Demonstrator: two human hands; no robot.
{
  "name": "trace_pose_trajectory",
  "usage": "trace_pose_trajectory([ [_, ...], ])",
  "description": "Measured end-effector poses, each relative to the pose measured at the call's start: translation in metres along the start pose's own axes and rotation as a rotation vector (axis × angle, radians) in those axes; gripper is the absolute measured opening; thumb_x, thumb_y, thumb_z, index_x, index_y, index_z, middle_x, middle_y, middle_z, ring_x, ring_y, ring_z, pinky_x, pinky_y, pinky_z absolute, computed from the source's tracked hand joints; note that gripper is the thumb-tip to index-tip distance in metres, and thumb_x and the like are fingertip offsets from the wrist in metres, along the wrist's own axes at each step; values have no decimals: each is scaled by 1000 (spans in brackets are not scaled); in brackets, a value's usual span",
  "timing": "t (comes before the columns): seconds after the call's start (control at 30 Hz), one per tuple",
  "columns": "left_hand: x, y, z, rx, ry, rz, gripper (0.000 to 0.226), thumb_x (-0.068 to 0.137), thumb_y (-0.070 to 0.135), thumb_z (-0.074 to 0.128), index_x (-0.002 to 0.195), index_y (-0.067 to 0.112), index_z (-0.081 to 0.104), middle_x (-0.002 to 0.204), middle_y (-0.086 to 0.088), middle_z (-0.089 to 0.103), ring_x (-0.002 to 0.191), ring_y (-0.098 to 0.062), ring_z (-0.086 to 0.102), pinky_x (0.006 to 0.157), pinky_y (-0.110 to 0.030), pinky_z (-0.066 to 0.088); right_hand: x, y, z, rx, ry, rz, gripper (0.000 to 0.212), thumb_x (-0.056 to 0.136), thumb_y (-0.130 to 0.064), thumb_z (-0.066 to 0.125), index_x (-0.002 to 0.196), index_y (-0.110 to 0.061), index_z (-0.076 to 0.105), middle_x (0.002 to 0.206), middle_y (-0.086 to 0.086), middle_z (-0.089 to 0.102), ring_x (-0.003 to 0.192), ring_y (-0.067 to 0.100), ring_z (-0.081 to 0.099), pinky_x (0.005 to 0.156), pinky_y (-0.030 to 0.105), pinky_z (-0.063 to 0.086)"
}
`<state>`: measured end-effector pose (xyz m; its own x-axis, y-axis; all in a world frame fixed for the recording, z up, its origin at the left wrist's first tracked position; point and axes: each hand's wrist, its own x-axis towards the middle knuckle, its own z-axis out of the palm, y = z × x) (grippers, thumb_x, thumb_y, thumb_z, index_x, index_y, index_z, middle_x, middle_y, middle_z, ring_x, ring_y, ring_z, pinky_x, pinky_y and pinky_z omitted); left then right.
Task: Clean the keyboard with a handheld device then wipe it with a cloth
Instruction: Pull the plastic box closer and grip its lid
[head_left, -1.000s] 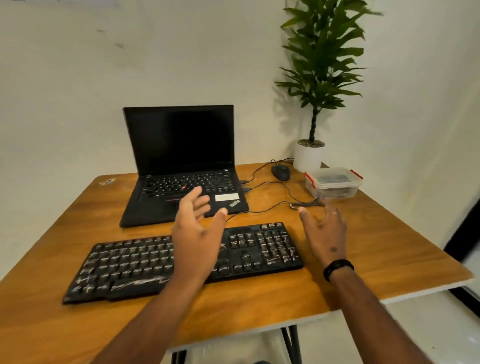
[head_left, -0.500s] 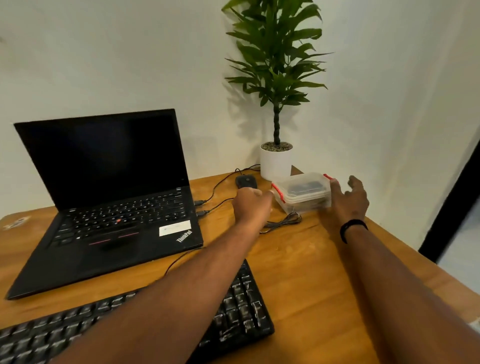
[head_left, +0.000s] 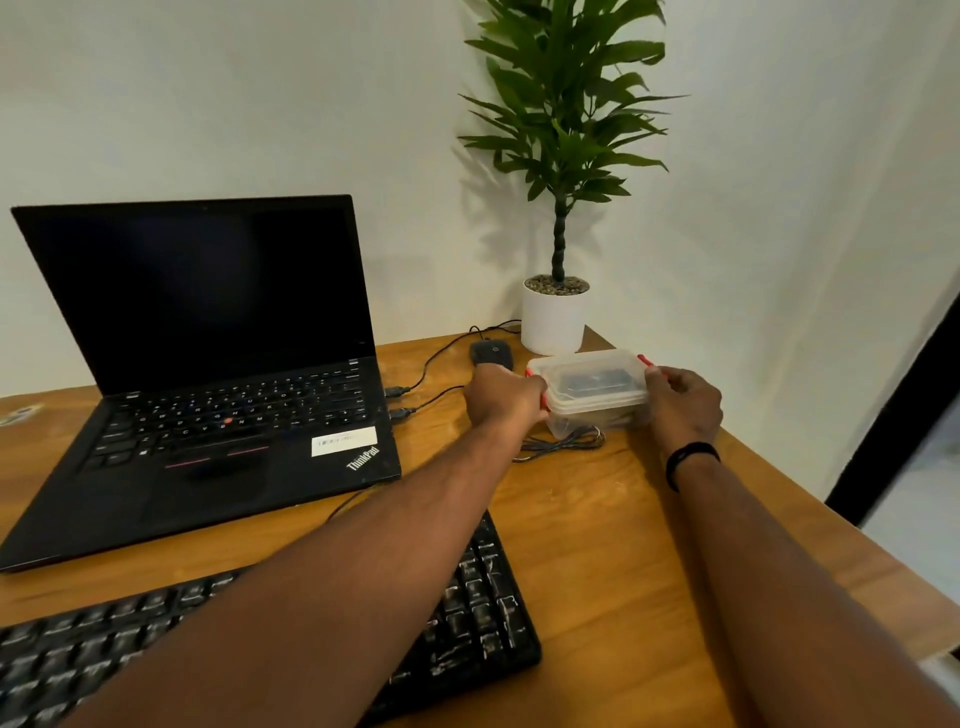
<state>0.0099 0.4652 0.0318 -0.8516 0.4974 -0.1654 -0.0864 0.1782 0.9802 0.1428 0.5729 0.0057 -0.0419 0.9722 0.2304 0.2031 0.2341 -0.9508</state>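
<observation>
Head view: we see both hands on a clear plastic container (head_left: 592, 395) at the desk's (head_left: 597, 519) far right.

Left hand (head_left: 501, 397) grips the container's left end by the red clip (head_left: 543, 400); right hand (head_left: 683, 402) curls round its right end. A dark item sits inside the container, unclear. Left of the container, an open black laptop (head_left: 208, 374); behind it, a mouse (head_left: 491, 353) and potted plant (head_left: 558, 208). The dusty keyboard (head_left: 467, 597) lies nearer us, under our left forearm.
</observation>
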Motion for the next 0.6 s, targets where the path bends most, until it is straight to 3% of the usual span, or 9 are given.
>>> trace_pose_trajectory([
  [0.1,-11,-4,-17,12,-17,-12,42,82,8,82,120,0,64,111,-19,72,69,-28,77,46,-28,59,-14,1,-7,-4,6,22,29,93,-30,63,111,-9,69,103,1,67,88,16,58,77,26,47],
  [0.17,-20,-6,-26,27,-31,-15,41,82,8,82,117,-1,63,107,-21,72,60,-26,75,46,-29,59,-23,1,-14,1,2,40,25,91,-30,65,102,-9,70,95,4,68,79,15,58,71,26,46],
  [0.3,-37,-10,-39,22,-75,-24,28,83,-1,76,107,-5,62,102,-25,70,60,-31,75,52,-36,62,-34,4,-26,34,-4,79,23,86,-32,69,91,-9,71,87,4,69,75,14,60,62,24,48],
  [0.5,-48,-15,-49,45,-99,-51,8,90,-8,64,87,-3,58,84,-24,70,53,-28,71,53,-33,62,-42,0,-33,112,8,137,21,85,-32,71,80,-11,72,82,5,70,81,23,67,71,31,57],
  [0.6,-47,-18,-54,54,-135,-105,12,94,-4,64,98,0,53,97,-27,70,62,-33,75,61,-37,64,-38,-1,-36,162,-6,194,23,83,-32,74,68,-15,69,78,5,71,82,27,71,76,43,61],
])
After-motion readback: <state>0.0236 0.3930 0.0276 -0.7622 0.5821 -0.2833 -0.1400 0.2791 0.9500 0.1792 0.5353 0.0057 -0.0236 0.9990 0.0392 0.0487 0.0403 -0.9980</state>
